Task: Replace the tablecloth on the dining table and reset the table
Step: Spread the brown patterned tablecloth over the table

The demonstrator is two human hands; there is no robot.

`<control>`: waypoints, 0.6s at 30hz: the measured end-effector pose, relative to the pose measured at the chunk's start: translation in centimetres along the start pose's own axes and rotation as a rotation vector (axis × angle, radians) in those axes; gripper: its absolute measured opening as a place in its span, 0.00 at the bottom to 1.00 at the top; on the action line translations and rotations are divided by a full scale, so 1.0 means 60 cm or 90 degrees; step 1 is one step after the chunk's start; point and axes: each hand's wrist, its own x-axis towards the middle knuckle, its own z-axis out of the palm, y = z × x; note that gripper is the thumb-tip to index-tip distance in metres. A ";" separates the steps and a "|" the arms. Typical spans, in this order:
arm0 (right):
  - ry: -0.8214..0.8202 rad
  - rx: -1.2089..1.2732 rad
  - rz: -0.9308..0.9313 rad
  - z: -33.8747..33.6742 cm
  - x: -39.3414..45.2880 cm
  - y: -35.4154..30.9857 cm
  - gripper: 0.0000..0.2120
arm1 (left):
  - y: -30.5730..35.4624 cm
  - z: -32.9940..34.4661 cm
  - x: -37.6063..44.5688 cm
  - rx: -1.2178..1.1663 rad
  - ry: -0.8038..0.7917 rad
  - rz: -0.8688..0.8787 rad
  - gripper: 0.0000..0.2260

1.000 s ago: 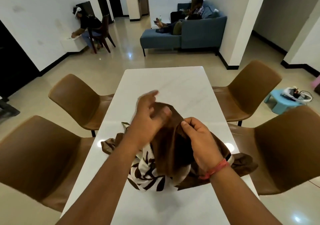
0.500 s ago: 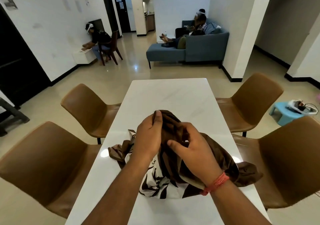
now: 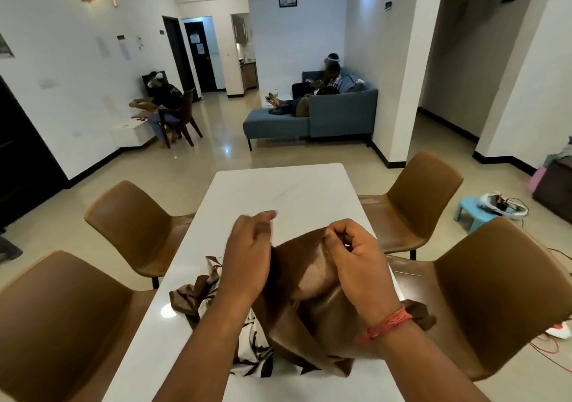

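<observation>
White tabletop [image 3: 278, 191] up front, tiled room behind. Right hand [image 3: 353, 259]: fingers [image 3: 335, 234] curled, pinching a raised fold of the tablecloth [image 3: 309, 281]. Left hand [image 3: 247, 256] sits just beside it against the cloth, fingers stretched forward; whether it's actually gripping any fabric, can't tell. One tablecloth, bunched in a heap on the near end of the tabletop: plain brown on top, brown-and-white leafy pattern showing low on the left. Four brown chairs [image 3: 130, 225], two per side. One blue sofa [image 3: 340, 113] far back.
</observation>
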 end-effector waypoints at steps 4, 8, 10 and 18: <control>-0.098 -0.033 -0.035 -0.023 0.007 -0.012 0.05 | 0.038 0.036 -0.024 0.135 -0.248 0.141 0.22; -0.207 -0.165 -0.068 -0.061 0.023 0.002 0.04 | 0.046 0.028 -0.018 0.163 -0.193 0.116 0.06; -0.322 -0.298 -0.063 -0.078 0.033 0.024 0.11 | 0.045 0.014 -0.019 0.124 -0.095 0.131 0.07; -0.158 -0.434 -0.054 -0.120 0.094 0.133 0.08 | 0.012 -0.044 -0.010 -0.387 0.178 -0.077 0.14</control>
